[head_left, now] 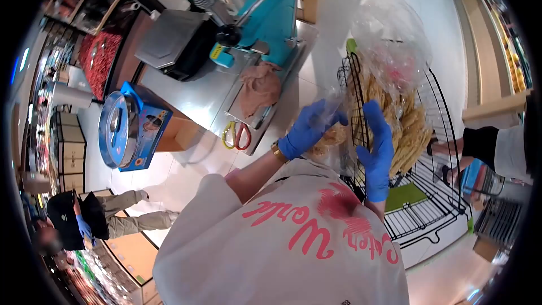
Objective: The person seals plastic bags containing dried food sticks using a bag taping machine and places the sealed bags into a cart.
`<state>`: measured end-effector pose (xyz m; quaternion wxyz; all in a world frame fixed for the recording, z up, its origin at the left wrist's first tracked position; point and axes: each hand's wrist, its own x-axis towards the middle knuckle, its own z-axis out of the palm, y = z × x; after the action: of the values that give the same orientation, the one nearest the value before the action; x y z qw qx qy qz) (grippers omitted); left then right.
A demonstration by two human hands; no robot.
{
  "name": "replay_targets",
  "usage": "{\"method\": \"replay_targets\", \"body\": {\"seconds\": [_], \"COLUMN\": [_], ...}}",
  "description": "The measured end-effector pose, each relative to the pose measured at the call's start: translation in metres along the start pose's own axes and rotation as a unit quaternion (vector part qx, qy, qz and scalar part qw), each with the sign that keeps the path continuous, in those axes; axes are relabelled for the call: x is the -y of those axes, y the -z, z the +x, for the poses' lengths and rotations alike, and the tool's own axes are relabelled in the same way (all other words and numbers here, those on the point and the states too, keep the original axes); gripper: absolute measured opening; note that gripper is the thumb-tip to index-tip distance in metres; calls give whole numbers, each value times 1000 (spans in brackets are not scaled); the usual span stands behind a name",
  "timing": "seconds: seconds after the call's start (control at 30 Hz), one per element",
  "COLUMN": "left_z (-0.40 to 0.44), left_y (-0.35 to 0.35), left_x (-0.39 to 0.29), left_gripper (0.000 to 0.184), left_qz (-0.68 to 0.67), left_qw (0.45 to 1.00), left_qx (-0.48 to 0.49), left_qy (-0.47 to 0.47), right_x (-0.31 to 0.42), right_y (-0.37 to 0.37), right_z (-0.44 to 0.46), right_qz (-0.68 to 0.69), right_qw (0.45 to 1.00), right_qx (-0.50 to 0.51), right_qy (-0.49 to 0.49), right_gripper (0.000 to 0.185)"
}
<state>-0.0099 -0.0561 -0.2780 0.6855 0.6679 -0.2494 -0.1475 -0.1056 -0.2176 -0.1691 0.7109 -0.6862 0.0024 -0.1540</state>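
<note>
My left hand [307, 130], in a blue glove, pinches the top of a clear plastic bag [334, 108]. Tan, lumpy food [332, 136] shows through plastic just below it. My right hand [377, 155], also gloved in blue, has its fingers stretched out and its thumb apart, beside the bag at the near side of a black wire cart [446, 107]. Inside the cart lie long yellowish, wrinkled pieces of dried-looking food [411, 130], partly under a large clear plastic bag [392, 36]. What the pieces are, I cannot tell.
On the left a metal counter [183, 99] carries a teal bag-sealing machine [268, 20], a brown cloth [261, 87] and red-and-yellow-handled scissors [237, 135]. A blue box with a round metal pan [118, 130] stands farther left. People stand at lower left and at right.
</note>
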Motion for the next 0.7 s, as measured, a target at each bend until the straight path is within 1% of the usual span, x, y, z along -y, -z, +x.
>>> {"method": "replay_targets", "body": {"seconds": [0.03, 0.07, 0.1, 0.13, 0.17, 0.2, 0.23, 0.27, 0.3, 0.33, 0.4, 0.43, 0.47, 0.5, 0.53, 0.57, 0.6, 0.63, 0.67, 0.7], "left_z": [8, 22, 33, 40, 48, 53, 56, 59, 61, 64, 69, 67, 62, 57, 54, 54, 54, 55, 56, 57], "left_y": [6, 12, 19, 29, 38, 44, 45, 46, 48, 53, 62, 65, 68, 66, 64, 62, 61, 61, 61, 62], "left_x": [-13, -75, -110, -114, -117, -122, -135, -152, -166, -174, -184, -183, -178, -180, -188, -194, -197, -200, -202, -204], "left_gripper": [19, 21, 23, 23, 26, 29, 29, 34, 39, 39, 49, 49, 53, 58, 52, 52, 43, 36, 36, 29], "left_qz": [-33, -116, -200, -201, -206, -210, -208, -241, -274, -272, -295, -293, -111, 75, 78, 80, 37, -7, -9, -44], "left_qw": [999, 992, 971, 971, 974, 976, 976, 968, 957, 957, 947, 947, 983, 985, 991, 991, 993, 994, 994, 990], "left_qx": [-21, 52, 128, 130, 87, 43, 41, -3, -49, -55, -71, -74, -64, -54, -85, -90, -99, -107, -108, -129], "left_qy": [-5, -16, -24, -27, -34, -41, -48, -66, -83, -88, -102, -106, -129, -144, -64, -65, -46, -29, -28, -45], "right_x": [6, 7, 4, -1, -6, -10, -13, -15, -15, -15, -17, -19, -19, -17, -12, -10, -10, -11, -13, -22], "right_y": [5, 3, 0, -4, -7, -11, -16, -21, -25, -28, -35, -39, -43, -48, -55, -58, -58, -57, -55, -48], "right_z": [8, 19, 31, 44, 51, 53, 57, 63, 69, 73, 81, 84, 86, 84, 80, 77, 76, 74, 73, 73], "right_qz": [-163, -197, -198, -226, -252, -254, -154, -51, -51, -37, -24, -80, -136, -135, -205, -274, -273, -255, -238, -239], "right_qw": [985, 976, 975, 963, 941, 940, 964, 976, 974, 974, 973, 970, 963, 962, 955, 942, 941, 943, 945, 945], "right_qx": [14, 53, 55, 142, 226, 226, 218, 211, 218, 219, 225, 229, 231, 235, 212, 187, 192, 193, 193, 192], "right_qy": [46, 82, 82, 38, -8, -4, -17, -30, -24, -37, -47, -18, 10, 12, 34, 56, 58, 88, 117, 115], "right_gripper": [76, 92, 92, 92, 92, 92, 90, 88, 88, 86, 84, 83, 82, 82, 83, 84, 84, 80, 76, 76]}}
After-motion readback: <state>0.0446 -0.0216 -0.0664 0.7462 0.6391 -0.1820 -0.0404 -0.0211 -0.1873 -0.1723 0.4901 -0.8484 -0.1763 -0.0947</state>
